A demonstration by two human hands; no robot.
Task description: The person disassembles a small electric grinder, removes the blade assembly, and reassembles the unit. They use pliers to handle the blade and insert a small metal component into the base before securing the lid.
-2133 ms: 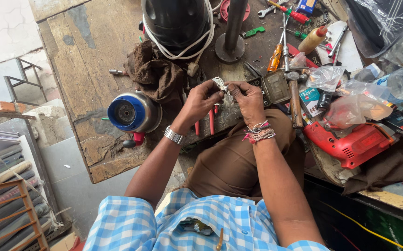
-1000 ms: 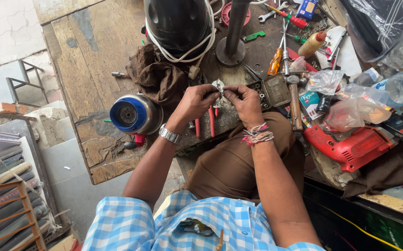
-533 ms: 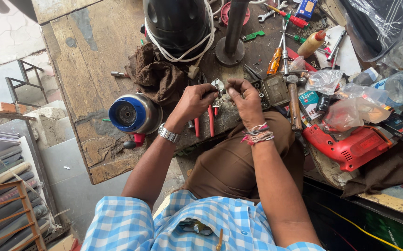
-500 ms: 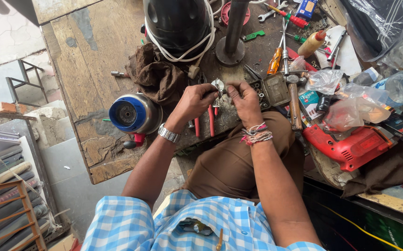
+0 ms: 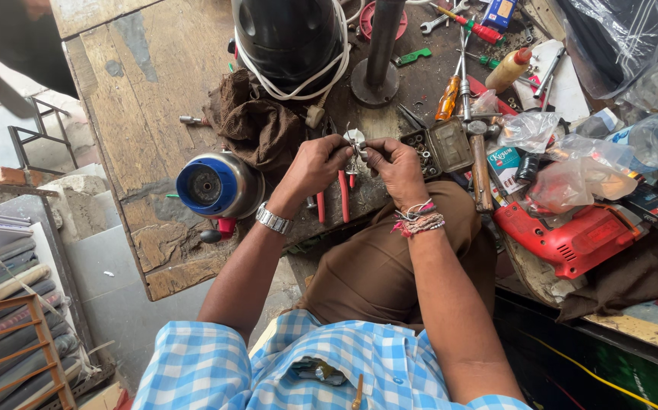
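Metal part (image 5: 355,144), small and silvery, pinched between left hand (image 5: 315,164) and right hand (image 5: 399,165) above worn wooden bench (image 5: 146,99). Easily dropped among red-handled pliers (image 5: 342,199) and open box of screws (image 5: 443,146) if either grip slackens; hard to find again.

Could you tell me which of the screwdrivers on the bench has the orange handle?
It is the screwdriver lying just above the small open parts box, nearest the right hand. The other one, at the top by the spanner, has a red handle.
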